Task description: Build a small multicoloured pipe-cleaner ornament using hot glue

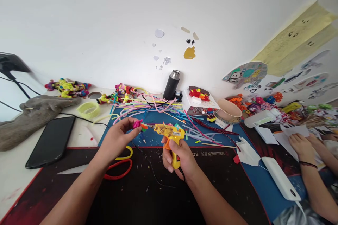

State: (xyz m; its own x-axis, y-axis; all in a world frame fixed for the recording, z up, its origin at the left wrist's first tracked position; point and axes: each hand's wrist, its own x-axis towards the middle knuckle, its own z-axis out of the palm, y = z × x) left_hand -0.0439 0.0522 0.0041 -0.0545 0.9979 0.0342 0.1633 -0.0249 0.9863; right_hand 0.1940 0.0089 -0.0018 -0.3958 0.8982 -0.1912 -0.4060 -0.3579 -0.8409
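Note:
My right hand [177,155] is closed around the handle of a yellow hot glue gun [170,133], whose nozzle points left. Just in front of that nozzle, my left hand [118,136] pinches a small pink and orange pipe-cleaner piece [138,124] between thumb and fingers. Both hands hover above a black desk mat [148,197] and a blue mat [158,119]. A loose heap of coloured pipe cleaners [148,107] lies just beyond them.
Red-and-yellow scissors [120,168] lie under my left wrist. A black phone [51,141] and a grey plush [31,114] sit at left, a black flask [171,85] at the back. Another person's hands [303,147] rest on paper at right, near a white power bank [280,180].

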